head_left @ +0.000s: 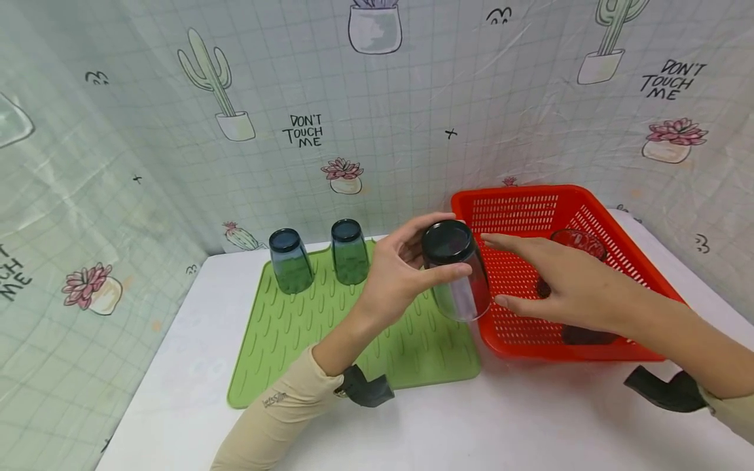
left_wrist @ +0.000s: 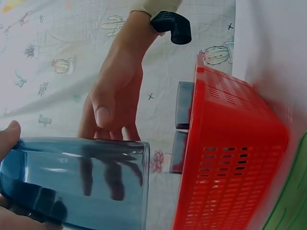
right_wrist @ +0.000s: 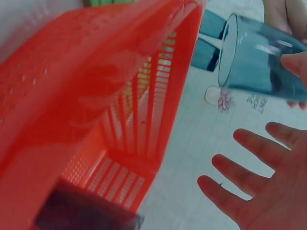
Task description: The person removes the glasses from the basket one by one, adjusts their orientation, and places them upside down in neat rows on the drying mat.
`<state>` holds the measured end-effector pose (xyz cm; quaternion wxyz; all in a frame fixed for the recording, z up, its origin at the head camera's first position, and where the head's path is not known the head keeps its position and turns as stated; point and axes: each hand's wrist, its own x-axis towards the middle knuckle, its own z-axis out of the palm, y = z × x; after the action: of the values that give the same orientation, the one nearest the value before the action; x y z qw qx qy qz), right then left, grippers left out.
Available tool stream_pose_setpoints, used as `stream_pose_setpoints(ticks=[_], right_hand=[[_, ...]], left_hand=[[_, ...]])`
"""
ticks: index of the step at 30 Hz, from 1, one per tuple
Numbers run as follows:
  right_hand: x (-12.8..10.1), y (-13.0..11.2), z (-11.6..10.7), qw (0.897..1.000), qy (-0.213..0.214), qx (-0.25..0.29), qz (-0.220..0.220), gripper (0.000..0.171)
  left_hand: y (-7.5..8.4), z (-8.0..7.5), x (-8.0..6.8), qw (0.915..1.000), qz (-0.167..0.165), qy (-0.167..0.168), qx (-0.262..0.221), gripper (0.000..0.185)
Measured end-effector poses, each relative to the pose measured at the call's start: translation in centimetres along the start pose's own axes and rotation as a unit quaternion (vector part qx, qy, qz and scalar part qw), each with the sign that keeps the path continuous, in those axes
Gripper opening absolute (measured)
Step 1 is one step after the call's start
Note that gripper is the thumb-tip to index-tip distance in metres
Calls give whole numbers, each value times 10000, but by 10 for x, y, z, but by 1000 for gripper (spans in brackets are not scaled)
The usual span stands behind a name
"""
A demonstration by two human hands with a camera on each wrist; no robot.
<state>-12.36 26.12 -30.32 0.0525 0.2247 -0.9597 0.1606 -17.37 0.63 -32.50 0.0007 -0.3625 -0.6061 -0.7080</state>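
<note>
My left hand (head_left: 391,278) grips a tinted drinking glass (head_left: 465,291) near its base, with the thumb in front and the fingers behind. The glass is upside down, its dark base uppermost, above the gap between the green mat (head_left: 288,356) and the red basket (head_left: 589,352). Close by on the right, my right hand (head_left: 568,284) is held over the basket with its fingers spread and apart from the glass. Nothing is in that hand in the right wrist view. Two similar glasses, a left one (head_left: 291,265) and a right one (head_left: 350,255), stand inverted along the mat's far edge.
Inside the slotted basket lie another glass (head_left: 580,243) and a dark object (head_left: 589,335), partly hidden by my right arm. A white table (head_left: 448,425) carries both mat and basket. Behind them hangs a patterned curtain (head_left: 406,176).
</note>
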Motion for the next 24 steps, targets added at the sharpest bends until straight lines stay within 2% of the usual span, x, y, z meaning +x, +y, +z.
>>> stream_pose_setpoints(ticks=[6,15,24], right_hand=[[-2,18,-12,9991,-21,-356,-242,76],[-2,42,-24,9980,11,-604,-190,62],[-4,94,-39,9917,137,-1048,-734,56]], left_hand=[[0,-2,-1,10000,-13,29,-34,65],[-3,-6,-3,9999,13,94,53,64],[-4,-11,-6,9999,-1,119,119,62]])
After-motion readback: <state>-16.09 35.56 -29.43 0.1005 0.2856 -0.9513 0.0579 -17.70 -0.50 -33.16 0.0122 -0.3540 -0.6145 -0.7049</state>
